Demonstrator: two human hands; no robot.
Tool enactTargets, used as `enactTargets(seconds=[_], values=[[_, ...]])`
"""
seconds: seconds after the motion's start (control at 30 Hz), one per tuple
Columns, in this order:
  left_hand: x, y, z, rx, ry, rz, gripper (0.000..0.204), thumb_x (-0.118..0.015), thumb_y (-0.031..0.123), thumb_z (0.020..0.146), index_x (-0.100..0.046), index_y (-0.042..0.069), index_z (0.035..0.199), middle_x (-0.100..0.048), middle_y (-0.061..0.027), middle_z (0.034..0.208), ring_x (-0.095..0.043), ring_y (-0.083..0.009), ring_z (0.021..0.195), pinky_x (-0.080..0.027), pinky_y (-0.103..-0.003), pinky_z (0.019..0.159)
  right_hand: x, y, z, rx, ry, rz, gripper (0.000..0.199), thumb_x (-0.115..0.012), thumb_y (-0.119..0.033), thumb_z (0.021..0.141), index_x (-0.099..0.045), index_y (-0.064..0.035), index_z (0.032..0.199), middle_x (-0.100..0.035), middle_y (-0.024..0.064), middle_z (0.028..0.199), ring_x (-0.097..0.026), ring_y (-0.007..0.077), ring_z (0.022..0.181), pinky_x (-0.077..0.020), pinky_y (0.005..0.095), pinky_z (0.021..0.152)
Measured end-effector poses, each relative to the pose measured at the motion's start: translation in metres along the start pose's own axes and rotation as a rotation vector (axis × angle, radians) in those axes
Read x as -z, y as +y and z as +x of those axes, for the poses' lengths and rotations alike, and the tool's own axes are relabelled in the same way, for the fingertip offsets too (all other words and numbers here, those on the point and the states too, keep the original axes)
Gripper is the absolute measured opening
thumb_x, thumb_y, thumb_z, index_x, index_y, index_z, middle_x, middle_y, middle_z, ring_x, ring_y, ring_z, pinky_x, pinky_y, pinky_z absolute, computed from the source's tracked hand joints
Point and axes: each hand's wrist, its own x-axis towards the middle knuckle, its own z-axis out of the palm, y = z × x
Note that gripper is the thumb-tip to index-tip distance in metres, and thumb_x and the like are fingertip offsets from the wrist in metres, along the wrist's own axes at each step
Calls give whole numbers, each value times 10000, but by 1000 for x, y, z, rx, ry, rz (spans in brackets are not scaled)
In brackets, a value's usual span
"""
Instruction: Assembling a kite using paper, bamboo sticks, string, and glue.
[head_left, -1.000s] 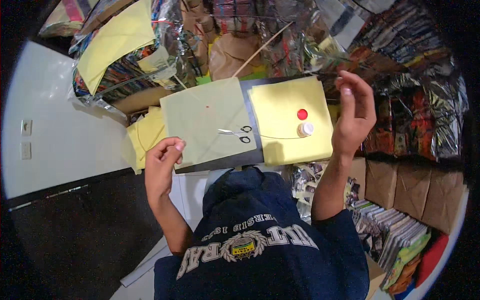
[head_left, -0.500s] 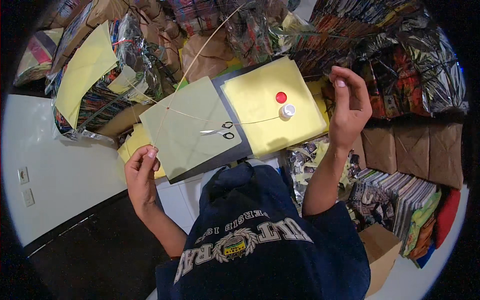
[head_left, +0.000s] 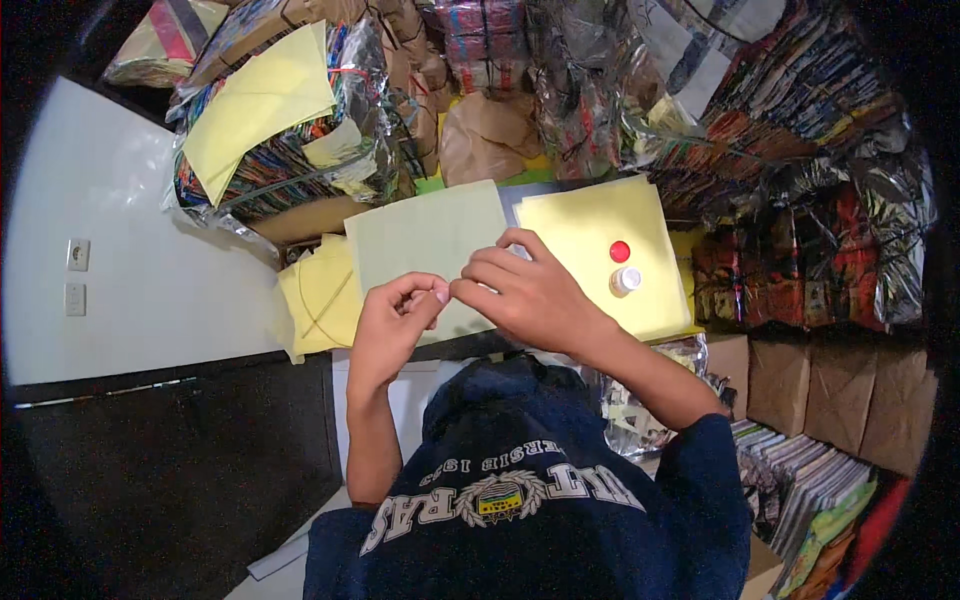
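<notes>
Holds left hand (head_left: pixel 392 320) and right hand (head_left: pixel 518 295) curled inward, all but meeting above the pale green sheet (head_left: pixel 425 230); cannot tell from here whether clamped on anything. Has a red disc (head_left: pixel 620 252) and small white bottle (head_left: pixel 625 281) on yellow sheets (head_left: pixel 585 220) to the right.

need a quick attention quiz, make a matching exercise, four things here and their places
1. flat round red disc
2. rectangular pale green sheet
3. bare right hand
4. white square wall socket

A. fingertips near the bare left hand
B. far left, on the white wall
C. on yellow paper, beside white-capped bottle
D. partly hidden behind both hands

Pairs: 1-C, 2-D, 3-A, 4-B
</notes>
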Motion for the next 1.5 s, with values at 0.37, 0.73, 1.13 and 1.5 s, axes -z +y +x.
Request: enactTargets(seconds=[0.37,0.73,1.13,1.5], values=[[-8,-1,-3,10,14,19,159,-732,136,994,-738,-22,1013,-531,80,731,-446,-20,675,-372,-215,599,-7,19,-3,-45,-95,276,210,-669,-169,918,-688,-158,1127,-684,11,855,-701,224,852,-514,385,802],[-20,13,-7,-6,57,137,201,-643,170,1056,-743,-2,1084,-635,29,792,-525,-60,702,-456,-242,654,-2,14,-4,-58,149,164,181,-805,-86,809,-738,-119,974,-701,26,825,-683,225,718,-507,366,599],[-27,15,-9,-144,109,141,206,-634,168,1062,-741,-6,1045,-657,12,825,-552,-64,739,-461,-238,667,-4,7,6,-158,180,168,164,-768,-163,854,-704,-123,1000,-655,32,803,-665,227,724,-488,374,625],[-22,11,-8,-224,114,149,202,-631,140,1052,-710,-46,1053,-702,-32,893,-584,-78,747,-506,-254,708,-8,1,11,-187,187,171,180,-798,-160,844,-738,-129,1011,-656,24,796,-655,222,713,-474,370,628]])
